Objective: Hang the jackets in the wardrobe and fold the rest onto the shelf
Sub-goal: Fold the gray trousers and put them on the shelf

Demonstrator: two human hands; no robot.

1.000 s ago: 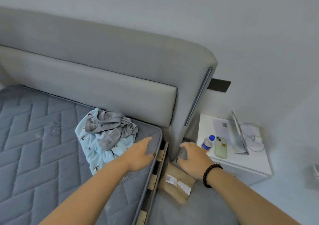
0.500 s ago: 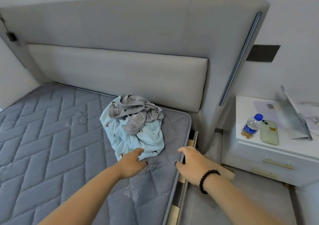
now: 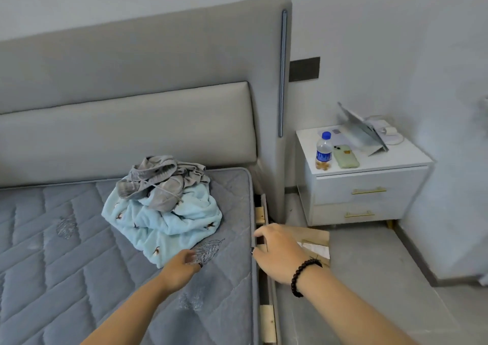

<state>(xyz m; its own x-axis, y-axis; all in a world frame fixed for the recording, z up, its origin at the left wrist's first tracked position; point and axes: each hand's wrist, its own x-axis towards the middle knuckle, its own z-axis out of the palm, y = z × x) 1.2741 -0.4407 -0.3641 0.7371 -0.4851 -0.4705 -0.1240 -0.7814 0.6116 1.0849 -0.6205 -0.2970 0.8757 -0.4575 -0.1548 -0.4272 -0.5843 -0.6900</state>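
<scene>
A crumpled pile of clothes lies near the right edge of the grey quilted mattress (image 3: 66, 265). A light blue garment with small bird prints (image 3: 171, 223) is at the bottom, and a grey drawstring garment (image 3: 158, 180) sits on top. My left hand (image 3: 182, 266) hovers just in front of the blue garment's near corner, fingers loosely curled, holding nothing. My right hand (image 3: 280, 252), with a dark bead bracelet at the wrist, is over the mattress's right edge, fingers apart and empty. No wardrobe or shelf is in view.
A grey padded headboard (image 3: 132, 122) backs the bed. A white nightstand (image 3: 364, 186) to the right carries a water bottle (image 3: 324, 151), a green phone (image 3: 346, 157) and a propped tablet (image 3: 361, 130). A brown parcel (image 3: 317, 241) lies on the floor beside the bed.
The view has swung and pulled back from the bed. My left hand has drawn back from the mattress corner to the blue garment's near corner; my right hand has shifted to the mattress edge.
</scene>
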